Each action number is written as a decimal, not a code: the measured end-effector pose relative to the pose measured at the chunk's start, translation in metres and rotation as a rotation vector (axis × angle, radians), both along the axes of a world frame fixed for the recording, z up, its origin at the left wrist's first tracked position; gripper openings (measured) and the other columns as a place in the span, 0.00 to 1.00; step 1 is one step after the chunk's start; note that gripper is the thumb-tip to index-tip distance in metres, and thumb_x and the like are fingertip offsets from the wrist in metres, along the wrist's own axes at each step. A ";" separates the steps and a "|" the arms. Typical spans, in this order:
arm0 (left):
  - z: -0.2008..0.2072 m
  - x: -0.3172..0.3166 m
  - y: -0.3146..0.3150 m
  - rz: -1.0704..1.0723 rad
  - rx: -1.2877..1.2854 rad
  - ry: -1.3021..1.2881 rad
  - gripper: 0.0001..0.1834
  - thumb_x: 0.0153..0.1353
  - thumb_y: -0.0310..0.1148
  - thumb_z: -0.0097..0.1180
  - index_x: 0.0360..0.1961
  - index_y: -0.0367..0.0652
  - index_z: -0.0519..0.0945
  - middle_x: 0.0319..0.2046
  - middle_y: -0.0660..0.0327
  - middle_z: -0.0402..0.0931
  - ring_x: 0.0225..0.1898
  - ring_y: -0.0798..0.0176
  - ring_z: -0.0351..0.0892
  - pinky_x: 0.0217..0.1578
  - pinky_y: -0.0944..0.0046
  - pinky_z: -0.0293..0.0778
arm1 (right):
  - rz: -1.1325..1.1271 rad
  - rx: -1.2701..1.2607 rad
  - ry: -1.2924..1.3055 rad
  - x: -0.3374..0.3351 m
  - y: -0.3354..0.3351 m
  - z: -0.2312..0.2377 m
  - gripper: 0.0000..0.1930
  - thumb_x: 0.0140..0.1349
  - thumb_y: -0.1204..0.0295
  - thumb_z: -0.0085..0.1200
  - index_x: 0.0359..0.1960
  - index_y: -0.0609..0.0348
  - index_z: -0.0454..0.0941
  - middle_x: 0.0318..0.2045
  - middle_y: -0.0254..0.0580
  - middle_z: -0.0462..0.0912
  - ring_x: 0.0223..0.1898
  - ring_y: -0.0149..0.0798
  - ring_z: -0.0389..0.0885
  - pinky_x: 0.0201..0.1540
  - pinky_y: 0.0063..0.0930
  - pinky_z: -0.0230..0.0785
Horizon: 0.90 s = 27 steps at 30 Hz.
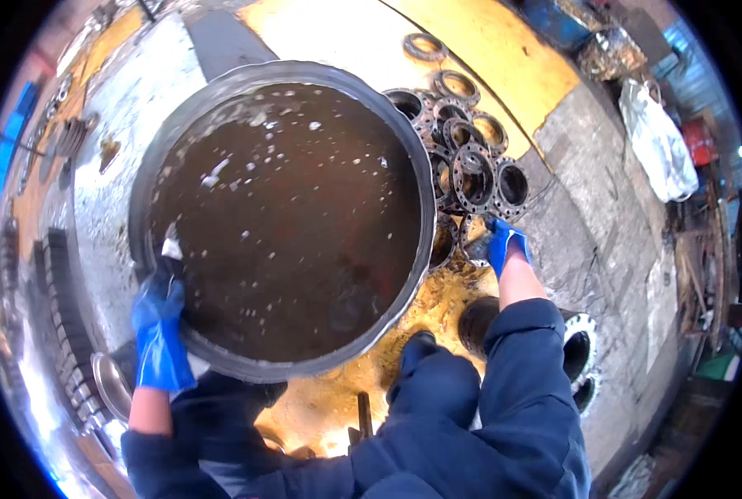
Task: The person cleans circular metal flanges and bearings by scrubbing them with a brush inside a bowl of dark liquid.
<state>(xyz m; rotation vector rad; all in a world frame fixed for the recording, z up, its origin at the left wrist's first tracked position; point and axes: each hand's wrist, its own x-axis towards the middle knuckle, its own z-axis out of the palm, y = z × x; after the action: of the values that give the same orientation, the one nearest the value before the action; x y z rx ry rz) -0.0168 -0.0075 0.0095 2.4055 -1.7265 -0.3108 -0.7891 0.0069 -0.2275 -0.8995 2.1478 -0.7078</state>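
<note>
A large round metal tub [142, 200] holds dark brown liquid with pale foam flecks. At its left rim is my left hand [159, 320] in a blue glove, fingers curled round a dark object [170, 266]. A whitish tip [171, 248] shows just beyond that object; its kind I cannot make out. On the right, my gloved right hand [507, 244] grips the edge of a dark metal flange [477, 241] with bolt holes. That flange lies at the near end of a heap of similar rings, such as a flange [472, 204] leaning upright.
Flanged pipe pieces [579, 345] lie beside my right forearm. A row of dark ribbed parts [59, 291] and a shiny metal bowl [111, 385] are at the left. A white sack [655, 141] and a red box [699, 140] stand at the far right. Yellowish wet floor [329, 399] shows below the tub.
</note>
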 end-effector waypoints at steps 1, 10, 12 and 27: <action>0.008 0.017 0.017 -0.009 0.026 -0.073 0.25 0.63 0.45 0.66 0.57 0.42 0.85 0.51 0.50 0.87 0.53 0.46 0.87 0.55 0.49 0.80 | 0.043 -0.034 -0.043 0.062 -0.020 0.057 0.17 0.75 0.66 0.50 0.59 0.54 0.86 0.51 0.44 0.88 0.50 0.39 0.81 0.59 0.39 0.71; -0.029 0.017 0.003 -0.086 -0.210 -0.015 0.25 0.62 0.48 0.63 0.56 0.45 0.85 0.54 0.47 0.85 0.55 0.40 0.84 0.58 0.45 0.78 | 0.425 -0.396 0.163 0.304 0.011 0.448 0.22 0.69 0.60 0.57 0.55 0.67 0.83 0.49 0.45 0.86 0.50 0.38 0.82 0.58 0.32 0.72; -0.013 0.012 0.007 -0.038 -0.142 0.024 0.22 0.62 0.45 0.64 0.54 0.46 0.84 0.50 0.49 0.86 0.53 0.41 0.85 0.57 0.44 0.79 | 0.502 -0.418 -0.034 0.350 0.010 0.466 0.22 0.70 0.60 0.56 0.56 0.66 0.83 0.50 0.46 0.87 0.52 0.38 0.82 0.60 0.32 0.71; 0.000 0.006 0.005 0.040 -0.099 0.229 0.19 0.64 0.42 0.62 0.55 0.50 0.85 0.53 0.53 0.87 0.56 0.45 0.85 0.58 0.47 0.80 | 0.869 -0.164 0.444 0.513 -0.163 0.272 0.34 0.58 0.56 0.66 0.63 0.65 0.78 0.58 0.66 0.84 0.59 0.59 0.85 0.62 0.46 0.77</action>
<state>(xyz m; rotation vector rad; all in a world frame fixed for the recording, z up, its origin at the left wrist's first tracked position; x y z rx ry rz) -0.0112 -0.0020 0.0091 2.2328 -1.5553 -0.4638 -0.2757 -0.1558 0.0441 -2.0399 1.7639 -0.2404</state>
